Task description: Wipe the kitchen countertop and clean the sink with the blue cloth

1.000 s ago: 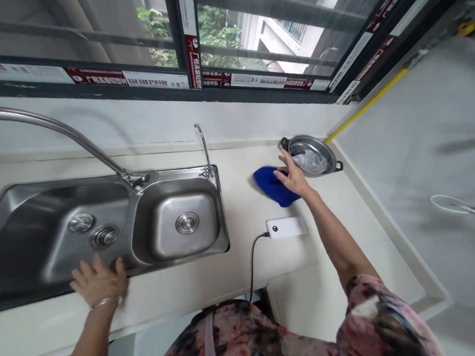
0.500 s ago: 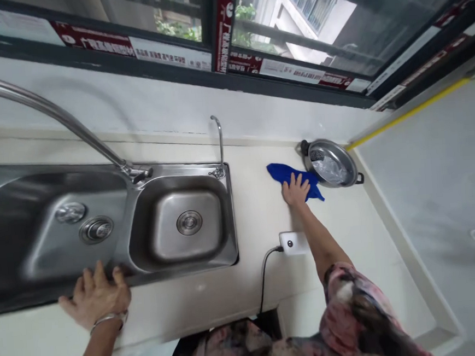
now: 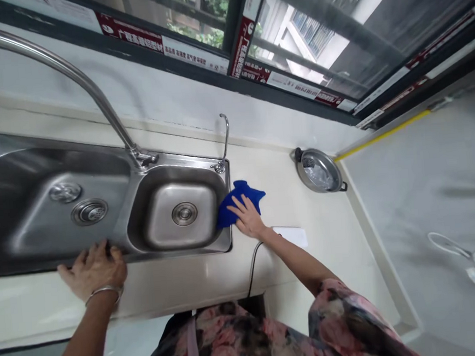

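Observation:
My right hand [image 3: 246,217] lies flat with fingers spread on a blue cloth [image 3: 254,195]. The cloth is bunched on the counter beside the right basin, and its left end hangs over the sink's right rim. My left hand [image 3: 94,270], with a bangle at the wrist, rests on the front rim of the stainless steel sink [image 3: 177,254]. Its fingers are stretched toward the left basin and hold nothing. Just to the right of my right hand, a white box-shaped device [image 3: 293,235] with a black cable lies on the counter.
A metal pot [image 3: 321,171] with clear plastic inside stands in the back right corner. A tall curved faucet [image 3: 108,108] rises between the two basins, and a thin tap [image 3: 226,135] stands at the sink's back right corner. Behind is a dark-framed window [image 3: 213,78].
My right hand has slid the blue cloth left across the counter, from beside the pot to the sink's edge. My left hand stays on the front rim. The view has shifted slightly.

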`<state>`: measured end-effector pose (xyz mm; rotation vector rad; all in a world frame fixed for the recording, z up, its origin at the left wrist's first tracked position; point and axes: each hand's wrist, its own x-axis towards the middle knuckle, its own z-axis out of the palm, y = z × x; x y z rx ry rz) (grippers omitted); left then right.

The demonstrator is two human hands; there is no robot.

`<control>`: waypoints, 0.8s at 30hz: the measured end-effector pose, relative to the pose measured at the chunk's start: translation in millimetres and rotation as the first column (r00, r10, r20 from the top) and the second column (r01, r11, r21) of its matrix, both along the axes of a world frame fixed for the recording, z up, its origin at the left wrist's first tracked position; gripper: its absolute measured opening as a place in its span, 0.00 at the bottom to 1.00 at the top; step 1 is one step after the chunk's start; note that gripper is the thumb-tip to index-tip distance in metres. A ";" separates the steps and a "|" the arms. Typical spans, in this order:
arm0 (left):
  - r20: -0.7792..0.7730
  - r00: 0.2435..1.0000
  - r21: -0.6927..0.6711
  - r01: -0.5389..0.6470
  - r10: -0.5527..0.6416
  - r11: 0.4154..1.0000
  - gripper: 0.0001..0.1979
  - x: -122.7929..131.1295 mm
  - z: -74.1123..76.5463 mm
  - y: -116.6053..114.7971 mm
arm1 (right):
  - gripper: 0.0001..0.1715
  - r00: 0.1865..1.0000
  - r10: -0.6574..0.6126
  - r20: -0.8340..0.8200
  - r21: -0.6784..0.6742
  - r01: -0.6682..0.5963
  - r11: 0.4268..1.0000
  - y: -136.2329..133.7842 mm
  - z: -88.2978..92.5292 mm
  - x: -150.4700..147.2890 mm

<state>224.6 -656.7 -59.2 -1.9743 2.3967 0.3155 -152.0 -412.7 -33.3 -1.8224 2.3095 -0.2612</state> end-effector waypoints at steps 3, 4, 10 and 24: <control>-0.040 0.999 -0.024 0.012 -0.013 1.000 0.36 1.5 -2.1 1.7 | 0.41 1.000 0.022 0.006 0.061 -0.022 0.998 25.9 9.5 -12.2; -0.052 0.999 -0.030 0.005 -0.006 1.000 0.35 1.5 -2.3 2.0 | 0.41 0.999 -0.042 -0.006 0.075 0.042 0.996 27.4 11.6 -22.3; -0.067 0.997 -0.018 -0.045 0.044 0.999 0.33 0.2 -2.2 2.4 | 0.40 0.825 -0.551 -0.125 0.008 0.556 0.831 -24.8 7.7 -109.3; -0.103 0.993 -0.006 -0.059 0.059 0.998 0.26 -4.1 13.6 5.2 | 0.41 0.940 -0.311 -0.138 -0.156 0.289 0.944 -182.1 -28.4 -131.6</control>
